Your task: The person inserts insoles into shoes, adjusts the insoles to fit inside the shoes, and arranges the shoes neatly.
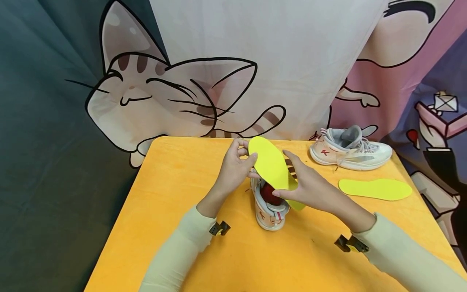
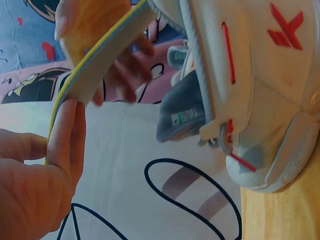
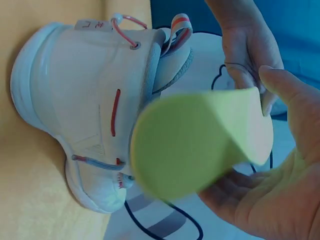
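A bright yellow insole [image 1: 269,162] slants over a white sneaker [image 1: 268,217] that stands on the table with its heel toward me. My left hand [image 1: 235,164] pinches the insole's upper edge between thumb and fingers. In the left wrist view the insole is seen edge-on, its underside [image 2: 100,62] pale grey. My right hand [image 1: 310,184] is spread around the lower part, thumb on the near side and fingers behind. The right wrist view shows the insole's rounded end [image 3: 170,150] beside the shoe opening. Dark red shows inside the shoe.
A second white sneaker [image 1: 352,148] stands at the table's back right, toe pointing right. In front of it another yellow insole [image 1: 375,189] lies flat. The yellow table [image 1: 175,202] ends at a cartoon-printed curtain [image 1: 219,32] behind.
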`<state>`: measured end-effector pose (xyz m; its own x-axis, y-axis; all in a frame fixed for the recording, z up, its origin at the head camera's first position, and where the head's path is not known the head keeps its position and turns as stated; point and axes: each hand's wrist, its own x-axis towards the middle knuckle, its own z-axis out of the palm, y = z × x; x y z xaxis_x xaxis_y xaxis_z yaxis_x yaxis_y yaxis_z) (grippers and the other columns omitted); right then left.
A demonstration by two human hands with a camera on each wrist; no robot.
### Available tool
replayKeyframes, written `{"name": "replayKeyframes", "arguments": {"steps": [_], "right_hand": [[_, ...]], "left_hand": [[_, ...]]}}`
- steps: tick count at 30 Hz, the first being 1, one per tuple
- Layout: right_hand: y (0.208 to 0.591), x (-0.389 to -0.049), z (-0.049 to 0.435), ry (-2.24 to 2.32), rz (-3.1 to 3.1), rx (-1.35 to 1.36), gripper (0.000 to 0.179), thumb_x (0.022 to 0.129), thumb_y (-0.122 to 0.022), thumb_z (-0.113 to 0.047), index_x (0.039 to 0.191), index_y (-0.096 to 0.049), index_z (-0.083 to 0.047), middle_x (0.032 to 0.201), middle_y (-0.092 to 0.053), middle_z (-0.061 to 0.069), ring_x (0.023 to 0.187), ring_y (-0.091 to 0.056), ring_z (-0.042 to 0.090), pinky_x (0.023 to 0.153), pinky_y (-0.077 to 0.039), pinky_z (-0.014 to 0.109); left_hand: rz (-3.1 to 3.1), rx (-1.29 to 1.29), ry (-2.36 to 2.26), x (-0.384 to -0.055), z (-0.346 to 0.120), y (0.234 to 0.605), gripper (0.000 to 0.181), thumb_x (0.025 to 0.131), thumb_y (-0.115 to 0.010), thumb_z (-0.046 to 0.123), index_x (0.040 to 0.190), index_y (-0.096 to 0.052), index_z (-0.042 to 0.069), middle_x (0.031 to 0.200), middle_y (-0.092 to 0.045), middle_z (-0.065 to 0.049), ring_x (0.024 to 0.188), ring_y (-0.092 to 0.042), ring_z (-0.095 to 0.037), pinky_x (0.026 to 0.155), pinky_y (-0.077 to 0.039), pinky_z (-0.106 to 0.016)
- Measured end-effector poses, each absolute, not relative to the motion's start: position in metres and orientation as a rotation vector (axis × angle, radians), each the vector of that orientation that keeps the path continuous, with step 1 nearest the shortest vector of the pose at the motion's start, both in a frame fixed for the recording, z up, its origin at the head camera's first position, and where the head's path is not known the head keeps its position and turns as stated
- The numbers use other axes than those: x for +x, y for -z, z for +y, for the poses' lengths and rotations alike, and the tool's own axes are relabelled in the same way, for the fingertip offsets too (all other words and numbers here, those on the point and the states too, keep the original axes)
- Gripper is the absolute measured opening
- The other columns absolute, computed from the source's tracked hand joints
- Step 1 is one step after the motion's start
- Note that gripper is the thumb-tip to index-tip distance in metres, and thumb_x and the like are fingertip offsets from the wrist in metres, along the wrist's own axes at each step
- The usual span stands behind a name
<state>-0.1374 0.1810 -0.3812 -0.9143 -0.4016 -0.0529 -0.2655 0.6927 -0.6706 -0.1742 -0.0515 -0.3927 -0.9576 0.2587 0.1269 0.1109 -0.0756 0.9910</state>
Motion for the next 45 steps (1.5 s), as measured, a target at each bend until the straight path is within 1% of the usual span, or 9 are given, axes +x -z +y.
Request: {"name": "replayKeyframes", "arguments": {"steps": [3, 6, 9, 12, 17, 22, 26, 36, 45], "right_hand": [[0.381, -0.143, 0.173, 0.977, 2.765, -0.562, 0.124, 0.08, -0.088, -0.047, 0.164, -0.008, -0.003, 0.15, -0.047, 0.024, 0.123, -0.057, 0.034, 0.099, -0.052, 0.053], [0.38, -0.149, 0.166, 0.929, 2.802, -0.574, 0.126, 0.078, -0.091, -0.041, 0.163, -0.007, 0.0, 0.147, -0.049, 0.025, 0.117, -0.058, 0.032, 0.096, -0.053, 0.051], [0.38, -0.153, 0.162, 0.876, 2.834, -0.588, 0.126, 0.078, -0.091, -0.039, 0.163, -0.008, 0.002, 0.144, -0.051, 0.026, 0.114, -0.059, 0.032, 0.094, -0.054, 0.051], [0.381, -0.156, 0.161, 0.856, 2.858, -0.604, 0.121, 0.078, -0.092, -0.036, 0.161, -0.013, 0.003, 0.139, -0.055, 0.026, 0.109, -0.06, 0.031, 0.091, -0.054, 0.05], [0.382, -0.157, 0.161, 0.846, 2.885, -0.598, 0.109, 0.078, -0.091, -0.033, 0.157, -0.024, 0.0, 0.122, -0.062, 0.02, 0.098, -0.062, 0.028, 0.082, -0.055, 0.045], [0.38, -0.157, 0.164, 0.844, 2.903, -0.613, 0.099, 0.079, -0.089, -0.03, 0.153, -0.029, 0.0, 0.113, -0.063, 0.017, 0.092, -0.06, 0.026, 0.076, -0.054, 0.04], [0.378, -0.158, 0.168, 0.848, 2.915, -0.676, 0.094, 0.08, -0.088, -0.024, 0.15, -0.033, 0.002, 0.114, -0.061, 0.018, 0.091, -0.059, 0.026, 0.076, -0.053, 0.04], [0.372, -0.16, 0.179, 0.857, 2.9, -0.736, 0.085, 0.086, -0.085, -0.022, 0.152, -0.036, 0.001, 0.133, -0.058, 0.018, 0.101, -0.059, 0.029, 0.086, -0.052, 0.046], [0.367, -0.162, 0.186, 0.863, 2.892, -0.771, 0.072, 0.089, -0.082, -0.017, 0.149, -0.046, -0.001, 0.143, -0.058, 0.02, 0.119, -0.06, 0.034, 0.098, -0.052, 0.054]], "left_hand": [[2.039, 0.407, -2.204, -0.172, -0.049, 0.394, 0.025, 0.103, -0.057, 0.002, 0.123, -0.042, 0.0, 0.112, -0.061, -0.025, 0.079, -0.076, -0.028, 0.066, -0.063, -0.042], [2.024, 0.402, -2.207, -0.17, -0.046, 0.396, 0.026, 0.103, -0.057, 0.003, 0.123, -0.04, 0.0, 0.115, -0.06, -0.026, 0.083, -0.076, -0.034, 0.068, -0.064, -0.041], [2.007, 0.402, -2.212, -0.169, -0.043, 0.398, 0.027, 0.103, -0.057, 0.003, 0.123, -0.039, 0.0, 0.116, -0.059, -0.026, 0.088, -0.076, -0.039, 0.07, -0.064, -0.041], [1.993, 0.403, -2.219, -0.167, -0.042, 0.399, 0.027, 0.103, -0.056, 0.002, 0.123, -0.038, -0.001, 0.116, -0.057, -0.026, 0.088, -0.076, -0.038, 0.072, -0.063, -0.041], [1.984, 0.401, -2.229, -0.166, -0.041, 0.401, 0.028, 0.102, -0.056, 0.002, 0.123, -0.038, 0.0, 0.113, -0.056, -0.024, 0.086, -0.076, -0.032, 0.072, -0.063, -0.041], [1.97, 0.388, -2.232, -0.165, -0.04, 0.4, 0.03, 0.102, -0.057, 0.002, 0.125, -0.038, -0.001, 0.113, -0.056, -0.024, 0.088, -0.076, -0.032, 0.073, -0.063, -0.041], [1.958, 0.369, -2.223, -0.164, -0.04, 0.399, 0.035, 0.102, -0.058, 0.001, 0.13, -0.037, 0.0, 0.118, -0.055, -0.026, 0.094, -0.076, -0.037, 0.074, -0.063, -0.041], [1.874, 0.351, -2.24, -0.165, -0.038, 0.401, 0.038, 0.103, -0.053, -0.003, 0.135, -0.034, 0.002, 0.128, -0.054, -0.028, 0.104, -0.073, -0.042, 0.078, -0.063, -0.042], [1.851, 0.288, -2.251, -0.165, -0.037, 0.401, 0.039, 0.1, -0.055, -0.007, 0.132, -0.035, 0.001, 0.132, -0.053, -0.027, 0.104, -0.073, -0.041, 0.08, -0.062, -0.041]]}}
